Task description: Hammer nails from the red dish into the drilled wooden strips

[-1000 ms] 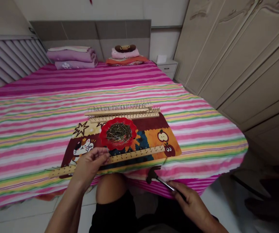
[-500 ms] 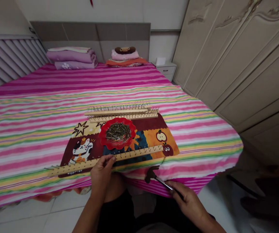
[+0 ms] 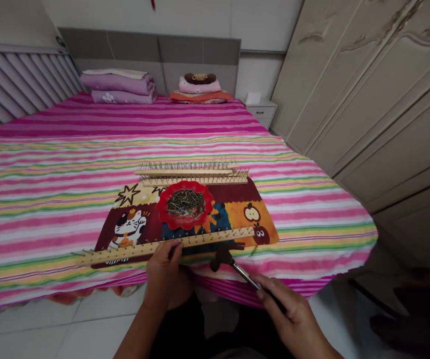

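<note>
Across the near edge of a patterned mat point(image 3: 271, 234) lies a long wooden strip point(image 3: 136, 249) with nails standing along it. My left hand point(image 3: 164, 259) is at its middle, thumb and forefinger pinched at the strip's top; what they hold is too small to make out. My right hand point(image 3: 288, 304) grips a claw hammer point(image 3: 243, 272) by its handle. The hammer head is just in front of the strip, right of my left hand. Behind the strip, a red scalloped bowl point(image 3: 162, 219) holds many loose nails point(image 3: 185, 203).
More nail-studded wooden strips point(image 3: 185, 173) lie at the mat's far edge. Folded purple bedding point(image 3: 121, 87) and a pink stack point(image 3: 200, 87) sit by the headboard point(image 3: 132, 50). A wardrobe point(image 3: 368, 99) stands right of the striped bed point(image 3: 293, 194).
The hammer has moved left and slightly up, its head now closer to my left hand. My left hand keeps its pinch at the strip. The whole view has shifted slightly.
</note>
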The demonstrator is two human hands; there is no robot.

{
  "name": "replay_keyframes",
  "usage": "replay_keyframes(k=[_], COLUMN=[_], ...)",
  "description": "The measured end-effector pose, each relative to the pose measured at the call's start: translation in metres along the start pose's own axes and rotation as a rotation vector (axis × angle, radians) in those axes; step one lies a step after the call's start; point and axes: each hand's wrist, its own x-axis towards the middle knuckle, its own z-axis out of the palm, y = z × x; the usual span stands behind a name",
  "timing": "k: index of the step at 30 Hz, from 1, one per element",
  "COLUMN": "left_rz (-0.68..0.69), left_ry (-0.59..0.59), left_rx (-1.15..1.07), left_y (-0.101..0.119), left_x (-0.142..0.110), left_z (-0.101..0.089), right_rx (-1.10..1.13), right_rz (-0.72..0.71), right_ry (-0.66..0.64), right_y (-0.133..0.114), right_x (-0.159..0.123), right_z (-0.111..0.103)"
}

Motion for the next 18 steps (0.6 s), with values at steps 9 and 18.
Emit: replay_keyframes(k=[9, 18], left_rz=[0.074, 0.199], left_ry=[-0.058, -0.024], left_rx=[0.039, 0.155], left_y=[-0.005, -0.012], left_x=[-0.003, -0.005], left_z=[0.001, 0.004], right_rx=[-0.111, -0.353], right_rz=[-0.22, -0.267], right_ry=[-0.023, -0.022], right_y=[-0.054, -0.057], right_x=[0.058, 0.07], right_z=[0.023, 0.036])
